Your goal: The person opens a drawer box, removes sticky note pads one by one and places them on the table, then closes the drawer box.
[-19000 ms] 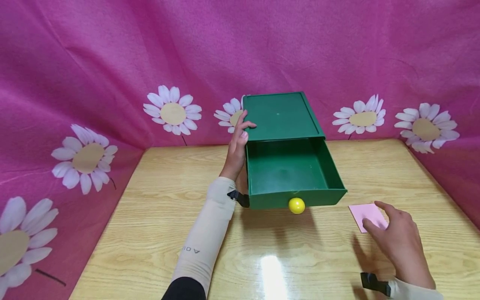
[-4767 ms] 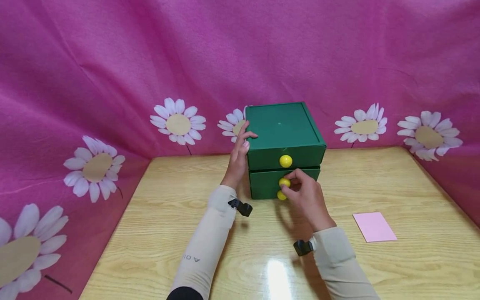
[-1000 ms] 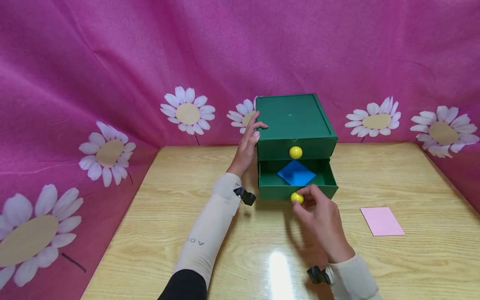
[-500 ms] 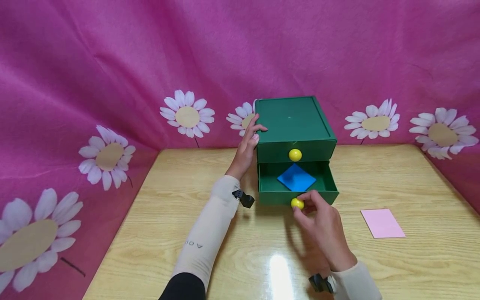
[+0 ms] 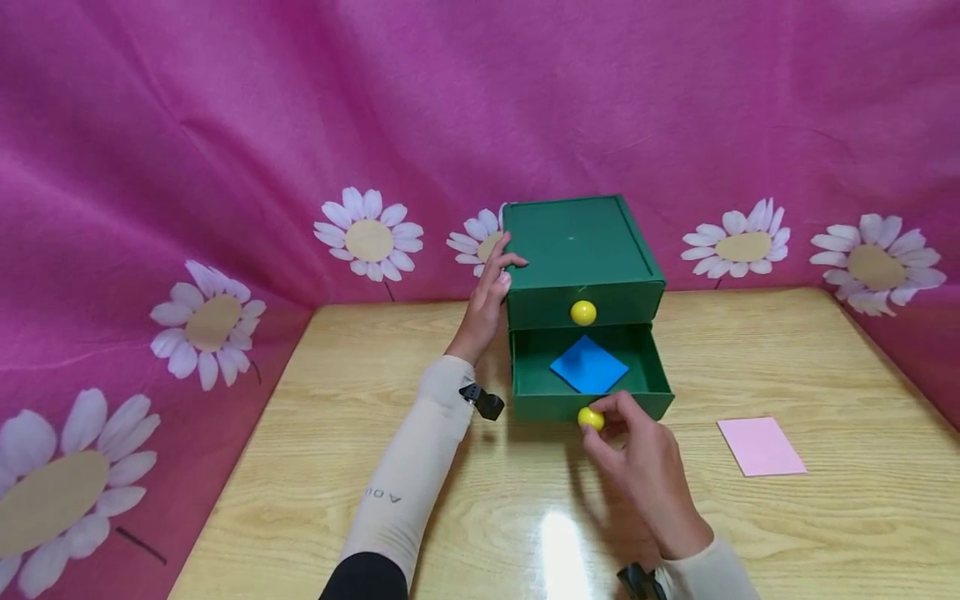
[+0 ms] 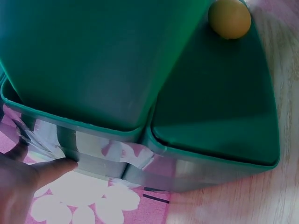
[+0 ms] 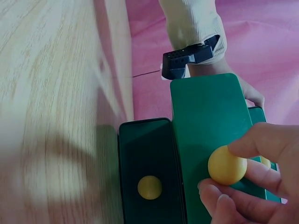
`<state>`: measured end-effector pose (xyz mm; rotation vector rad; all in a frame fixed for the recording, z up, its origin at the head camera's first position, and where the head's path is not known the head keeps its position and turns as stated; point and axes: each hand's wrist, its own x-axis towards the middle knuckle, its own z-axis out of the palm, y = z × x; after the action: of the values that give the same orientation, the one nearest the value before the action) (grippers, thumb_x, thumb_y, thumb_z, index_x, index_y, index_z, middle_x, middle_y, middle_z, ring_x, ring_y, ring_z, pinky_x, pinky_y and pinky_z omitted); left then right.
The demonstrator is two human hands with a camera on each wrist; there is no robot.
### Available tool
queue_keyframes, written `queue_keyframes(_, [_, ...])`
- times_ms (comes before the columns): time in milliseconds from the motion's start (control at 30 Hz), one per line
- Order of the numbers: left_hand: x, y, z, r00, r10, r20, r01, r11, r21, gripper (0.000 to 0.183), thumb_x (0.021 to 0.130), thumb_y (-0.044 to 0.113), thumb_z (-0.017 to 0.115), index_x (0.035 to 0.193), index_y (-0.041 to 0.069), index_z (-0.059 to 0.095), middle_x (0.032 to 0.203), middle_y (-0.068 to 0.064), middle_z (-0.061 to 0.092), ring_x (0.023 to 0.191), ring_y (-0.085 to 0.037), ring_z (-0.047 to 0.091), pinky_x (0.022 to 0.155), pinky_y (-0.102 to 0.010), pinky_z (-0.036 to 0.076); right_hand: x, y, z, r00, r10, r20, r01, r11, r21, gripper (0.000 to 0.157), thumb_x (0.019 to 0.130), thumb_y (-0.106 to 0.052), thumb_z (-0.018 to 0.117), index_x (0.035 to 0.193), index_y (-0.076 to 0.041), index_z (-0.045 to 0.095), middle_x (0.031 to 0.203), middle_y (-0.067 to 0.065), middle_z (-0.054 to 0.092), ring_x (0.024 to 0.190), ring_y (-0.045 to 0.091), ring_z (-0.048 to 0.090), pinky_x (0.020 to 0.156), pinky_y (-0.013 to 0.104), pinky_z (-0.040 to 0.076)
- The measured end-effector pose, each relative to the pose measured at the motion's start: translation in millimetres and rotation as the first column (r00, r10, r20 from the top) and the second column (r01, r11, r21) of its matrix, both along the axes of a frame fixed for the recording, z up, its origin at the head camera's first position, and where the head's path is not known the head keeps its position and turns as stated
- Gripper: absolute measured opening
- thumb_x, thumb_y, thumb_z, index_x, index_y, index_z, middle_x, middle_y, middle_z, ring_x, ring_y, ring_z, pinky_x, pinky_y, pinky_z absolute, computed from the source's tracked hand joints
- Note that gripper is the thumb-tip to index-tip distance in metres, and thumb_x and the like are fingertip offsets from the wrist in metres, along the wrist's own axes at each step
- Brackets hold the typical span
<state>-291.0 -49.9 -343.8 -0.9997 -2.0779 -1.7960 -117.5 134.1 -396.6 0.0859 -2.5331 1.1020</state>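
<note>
A green drawer cabinet (image 5: 577, 237) with yellow knobs stands on the wooden table. Its top drawer (image 5: 551, 307) is closed, and the middle drawer (image 5: 648, 367) is pulled out. Inside that drawer lies a blue paper square (image 5: 590, 365), turned cornerwise. My right hand (image 5: 648, 458) pinches the round yellow knob (image 7: 226, 165) of this drawer between thumb and fingers. My left hand (image 5: 483, 300) rests against the cabinet's left side, fingertips on its top edge. In the left wrist view, the thumb (image 6: 56, 171) lies along the side wall. The bottom drawer (image 7: 149, 154) is closed.
To the right of the cabinet, a pink paper square (image 5: 761, 447) lies flat on the table (image 5: 315, 450). A magenta cloth (image 5: 570, 100) with white daisies hangs behind and along both sides.
Earlier the top drawer was out and bare; later all drawers were closed. Since then my right hand has pulled the middle drawer out, revealing the blue paper square, and slightly further in the last second.
</note>
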Motion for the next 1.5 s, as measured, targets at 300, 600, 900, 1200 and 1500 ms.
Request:
queue_keyframes(300, [1.6,0,-0.5,1.0,0.011,0.018,-0.011,1.0,0.004,0.036,0.093,0.02,0.028,0.122,0.003,0.042,0.15,-0.006,0.011,0.136,-0.016,0.008,0.104,-0.053,0.015,4.1,-2,-2.8,0.999,-0.01,-0.035,0.011,1.0,0.016,0.024,0.073,-0.012,0.07,0.092,-0.018,0.056,0.079,-0.007,0.063,0.069,0.009,0.057,0.061,0.028,0.048])
queue_keyframes(600, [0.7,1,-0.6,1.0,-0.001,0.0,0.001,1.0,0.015,0.037,0.093,0.02,0.027,0.122,0.001,0.042,0.15,-0.008,0.01,0.137,-0.019,0.007,0.104,-0.053,0.013,8.6,-3,-2.1,1.0,-0.023,-0.021,0.023,1.0,0.012,0.024,0.073,-0.013,0.07,0.092,-0.02,0.056,0.079,-0.007,0.063,0.069,0.008,0.057,0.054,0.023,0.045])
queue_keyframes(900, [0.1,1,-1.8,1.0,-0.002,0.007,0.002,1.0,0.013,0.037,0.093,0.021,0.028,0.122,0.003,0.042,0.151,-0.006,0.01,0.137,-0.018,0.007,0.104,-0.054,0.014,12.8,-4,-3.5,0.999,-0.042,-0.031,0.042,0.999,0.007,0.024,0.072,-0.014,0.07,0.09,-0.021,0.056,0.076,-0.009,0.062,0.067,0.007,0.055,0.053,0.021,0.044])
queue_keyframes(1200, [-0.9,2,-2.6,1.0,-0.003,-0.005,0.003,1.0,0.021,0.037,0.093,0.021,0.026,0.12,0.002,0.042,0.15,-0.007,0.011,0.137,-0.018,0.007,0.105,-0.053,0.012,18.8,-9,-3.8,0.998,-0.044,-0.035,0.044,0.999,0.002,0.025,0.071,-0.013,0.071,0.089,-0.021,0.056,0.074,-0.009,0.062,0.065,0.006,0.055,0.053,0.022,0.044])
queue_keyframes(1500, [-1.2,3,-2.9,1.0,-0.004,0.005,0.004,1.0,0.016,0.038,0.093,0.023,0.027,0.122,0.003,0.041,0.15,-0.005,0.011,0.136,-0.016,0.008,0.104,-0.054,0.012,20.9,-9,-3.9,0.998,-0.063,-0.024,0.064,0.998,0.027,0.024,0.071,-0.015,0.071,0.089,-0.021,0.056,0.074,-0.009,0.061,0.065,0.006,0.055,0.052,0.021,0.042])
